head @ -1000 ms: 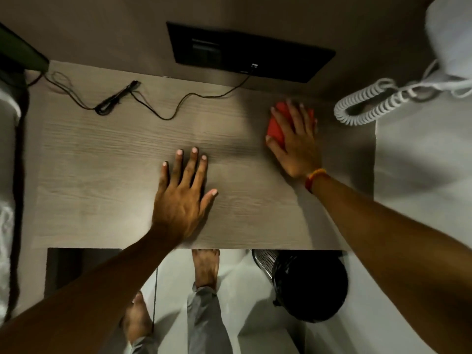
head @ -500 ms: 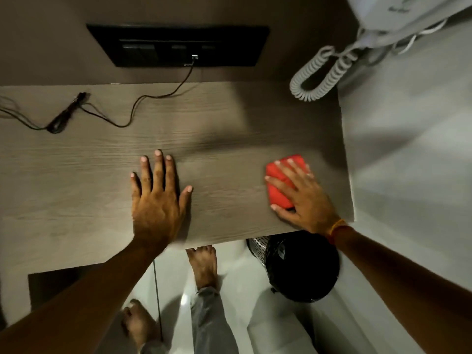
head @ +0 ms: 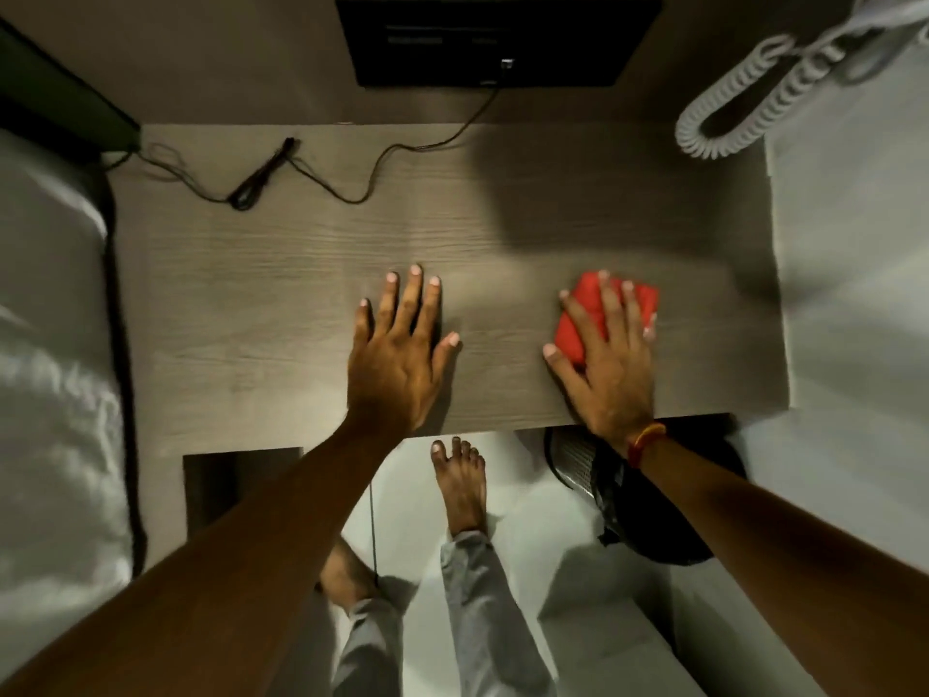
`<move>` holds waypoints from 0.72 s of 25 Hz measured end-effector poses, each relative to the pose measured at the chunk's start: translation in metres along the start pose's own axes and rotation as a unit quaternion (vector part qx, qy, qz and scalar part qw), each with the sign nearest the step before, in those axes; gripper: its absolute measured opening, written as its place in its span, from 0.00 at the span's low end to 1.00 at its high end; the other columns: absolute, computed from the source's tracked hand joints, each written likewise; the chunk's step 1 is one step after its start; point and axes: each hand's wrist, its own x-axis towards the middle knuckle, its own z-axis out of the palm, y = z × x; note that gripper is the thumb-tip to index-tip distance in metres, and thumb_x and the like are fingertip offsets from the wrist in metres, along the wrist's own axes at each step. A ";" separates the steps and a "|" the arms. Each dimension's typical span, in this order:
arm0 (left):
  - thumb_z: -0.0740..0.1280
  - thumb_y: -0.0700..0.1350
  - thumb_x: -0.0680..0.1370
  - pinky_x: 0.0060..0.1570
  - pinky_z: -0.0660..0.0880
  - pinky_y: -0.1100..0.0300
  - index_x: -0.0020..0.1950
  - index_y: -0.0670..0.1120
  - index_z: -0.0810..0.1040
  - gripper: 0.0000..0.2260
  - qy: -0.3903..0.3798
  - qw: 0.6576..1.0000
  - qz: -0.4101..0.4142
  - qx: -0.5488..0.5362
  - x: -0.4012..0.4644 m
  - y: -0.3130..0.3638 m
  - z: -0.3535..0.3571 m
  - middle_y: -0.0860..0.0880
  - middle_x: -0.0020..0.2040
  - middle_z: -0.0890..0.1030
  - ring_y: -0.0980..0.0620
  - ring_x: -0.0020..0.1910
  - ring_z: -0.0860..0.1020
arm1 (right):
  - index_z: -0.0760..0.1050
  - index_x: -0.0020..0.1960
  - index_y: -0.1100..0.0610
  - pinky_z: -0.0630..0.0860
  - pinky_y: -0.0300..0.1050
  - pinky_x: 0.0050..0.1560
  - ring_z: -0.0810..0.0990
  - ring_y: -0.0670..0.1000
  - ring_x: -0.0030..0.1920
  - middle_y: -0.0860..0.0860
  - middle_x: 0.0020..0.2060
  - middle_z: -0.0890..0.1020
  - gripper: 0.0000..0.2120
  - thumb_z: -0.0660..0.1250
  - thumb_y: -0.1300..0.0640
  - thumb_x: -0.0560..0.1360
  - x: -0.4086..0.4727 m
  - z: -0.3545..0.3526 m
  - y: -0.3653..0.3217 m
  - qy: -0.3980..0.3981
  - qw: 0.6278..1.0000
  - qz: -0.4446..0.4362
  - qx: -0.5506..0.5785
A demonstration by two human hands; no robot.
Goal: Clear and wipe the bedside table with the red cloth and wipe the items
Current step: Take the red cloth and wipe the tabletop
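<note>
Grey wood-grain desk (head: 281, 304) fills the view, a thin cable (head: 352, 193) lying at its far left. The cloth (head: 578, 324), red and folded into a thick pad, is pressed flat at the near right under the spread right hand (head: 606, 364). The left hand (head: 397, 364) is splayed, bracing mid-desk. Strokes should be overlapped with even pressure, and the cable skirted.

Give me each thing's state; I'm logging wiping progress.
red cloth: folded, pressed flat under the right hand
right hand: spread on the cloth
left hand: open, flat on the bare table
bedside table: cleared except for the cable
black cable: plugged into the wall panel
</note>
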 end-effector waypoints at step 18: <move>0.48 0.60 0.85 0.81 0.50 0.45 0.84 0.47 0.49 0.30 0.042 0.987 -0.134 -0.080 -0.126 -0.160 -0.144 0.47 0.84 0.52 0.47 0.83 0.51 | 0.51 0.83 0.52 0.53 0.62 0.81 0.48 0.52 0.83 0.51 0.83 0.52 0.30 0.56 0.46 0.84 -0.013 -0.049 -0.287 -0.048 0.974 -0.185 0.124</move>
